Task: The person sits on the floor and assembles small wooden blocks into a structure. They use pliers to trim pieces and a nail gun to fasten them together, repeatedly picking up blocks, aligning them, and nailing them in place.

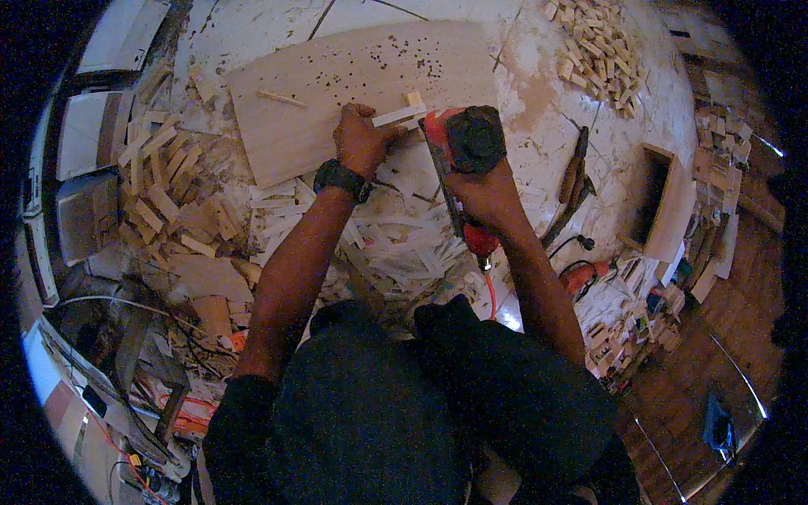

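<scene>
My left hand (362, 139), with a dark watch on its wrist, is closed on a short pale wood strip (397, 115) over the edge of a wide wooden board (290, 139). A small yellowish wood block (413, 99) touches the strip's far side. My right hand (486, 198) grips a red and black air nail gun (475, 139), its front close to the right end of the strip. A red hose (491, 295) runs from the base of its handle toward my knees. The gun's nose and the contact point are hidden.
Wood offcuts lie heaped at the left (172, 181), and a pile of small blocks (602, 63) sits at the far right. Thin scraps (396, 240) cover the floor before my knees. On the right are pliers-like tools (575, 177), an open wooden box (661, 202) and an orange power tool (581, 276).
</scene>
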Tool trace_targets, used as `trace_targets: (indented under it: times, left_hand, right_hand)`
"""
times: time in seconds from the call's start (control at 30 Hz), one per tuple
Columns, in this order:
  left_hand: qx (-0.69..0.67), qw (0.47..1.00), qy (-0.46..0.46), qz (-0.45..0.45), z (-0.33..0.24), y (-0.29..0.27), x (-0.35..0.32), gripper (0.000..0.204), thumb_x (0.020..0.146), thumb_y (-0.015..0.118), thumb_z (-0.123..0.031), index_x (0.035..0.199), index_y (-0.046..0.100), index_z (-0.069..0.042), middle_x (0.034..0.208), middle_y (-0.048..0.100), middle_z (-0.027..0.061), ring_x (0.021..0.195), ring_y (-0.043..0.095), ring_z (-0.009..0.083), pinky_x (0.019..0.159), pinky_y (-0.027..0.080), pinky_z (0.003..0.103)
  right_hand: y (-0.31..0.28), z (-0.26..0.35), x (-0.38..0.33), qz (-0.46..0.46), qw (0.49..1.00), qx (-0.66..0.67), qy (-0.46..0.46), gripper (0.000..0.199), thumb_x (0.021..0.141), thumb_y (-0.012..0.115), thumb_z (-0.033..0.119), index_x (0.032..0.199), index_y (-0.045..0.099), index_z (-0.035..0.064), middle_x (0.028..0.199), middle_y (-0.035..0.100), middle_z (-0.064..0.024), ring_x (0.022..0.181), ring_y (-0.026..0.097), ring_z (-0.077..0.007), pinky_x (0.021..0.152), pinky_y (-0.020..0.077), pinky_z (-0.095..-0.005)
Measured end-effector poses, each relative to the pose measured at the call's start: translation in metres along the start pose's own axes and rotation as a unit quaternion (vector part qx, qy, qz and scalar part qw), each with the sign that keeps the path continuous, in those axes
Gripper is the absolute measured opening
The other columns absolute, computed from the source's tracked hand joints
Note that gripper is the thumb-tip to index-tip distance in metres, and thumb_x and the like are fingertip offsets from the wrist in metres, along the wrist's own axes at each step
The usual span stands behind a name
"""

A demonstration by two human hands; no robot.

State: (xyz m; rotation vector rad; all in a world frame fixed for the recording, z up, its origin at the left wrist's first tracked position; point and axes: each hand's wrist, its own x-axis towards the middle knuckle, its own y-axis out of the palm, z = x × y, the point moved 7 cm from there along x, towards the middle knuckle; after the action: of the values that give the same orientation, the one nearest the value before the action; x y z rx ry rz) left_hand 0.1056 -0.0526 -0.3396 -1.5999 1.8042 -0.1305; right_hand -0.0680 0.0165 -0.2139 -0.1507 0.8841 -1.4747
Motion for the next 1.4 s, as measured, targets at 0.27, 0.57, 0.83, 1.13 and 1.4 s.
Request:
trace_targets:
  times: [0.27, 0.57, 0.83, 1.13, 1.4]
  left_hand:
    - [0.001, 0.997, 0.06, -0.044, -0.007, -0.005, 0.002, 0.058, 0.056, 0.084, -0.02, 0.099, 0.051, 0.001, 0.085, 0.063, 0.0175, 0.072, 0.064, 0.0249, 0.062, 0.052, 0.035]
    - [-0.094, 0.987, -0.017, 0.133, -0.009, -0.004, -0.004, 0.037, 0.069, 0.075, -0.013, 0.096, 0.056, 0.003, 0.07, 0.064, 0.0123, 0.052, 0.061, 0.0153, 0.046, 0.049, 0.029]
    - [0.41, 0.838, 0.354, -0.067, -0.117, -0.066, 0.083, 0.024, 0.087, 0.048, -0.033, 0.093, 0.06, -0.013, 0.078, 0.061, 0.0152, 0.069, 0.06, 0.034, 0.061, 0.049, 0.045]
    - [0.269, 0.897, 0.301, -0.18, 0.025, -0.163, 0.038, 0.031, 0.08, 0.06, -0.019, 0.106, 0.057, -0.004, 0.103, 0.061, 0.0189, 0.094, 0.058, 0.0355, 0.081, 0.047, 0.043]
    - [0.44, 0.863, 0.158, -0.194, 0.142, -0.254, 0.062, 0.037, 0.08, 0.059, -0.029, 0.106, 0.056, -0.002, 0.103, 0.06, 0.0211, 0.096, 0.057, 0.0374, 0.085, 0.045, 0.045]
  right_hand:
    - [0.004, 0.0, 0.006, -0.027, 0.999, 0.022, 0.002, 0.028, 0.07, 0.063, 0.006, 0.098, 0.058, 0.0072, 0.081, 0.059, -0.0037, 0.066, 0.058, -0.0174, 0.06, 0.0485, -0.032]
    - [-0.089, -0.05, -0.045, -0.176, 0.963, 0.176, 0.107, 0.036, 0.062, 0.067, -0.002, 0.095, 0.053, 0.0039, 0.077, 0.058, -0.0051, 0.058, 0.058, -0.0165, 0.052, 0.0512, -0.0304]
    - [-0.097, -0.08, -0.065, -0.193, 0.944, 0.215, 0.156, 0.033, 0.064, 0.065, -0.002, 0.094, 0.052, 0.0036, 0.072, 0.056, -0.0046, 0.055, 0.057, -0.0166, 0.05, 0.0503, -0.0299]
    - [-0.111, -0.101, -0.079, -0.199, 0.934, 0.25, 0.16, 0.038, 0.065, 0.069, 0.003, 0.099, 0.052, 0.0039, 0.074, 0.057, -0.0045, 0.058, 0.057, -0.0166, 0.053, 0.0494, -0.03]
    - [-0.108, -0.105, -0.077, -0.168, 0.93, 0.255, 0.205, 0.036, 0.065, 0.067, 0.001, 0.097, 0.051, 0.0038, 0.071, 0.056, -0.0049, 0.052, 0.056, -0.0146, 0.046, 0.0476, -0.0266]
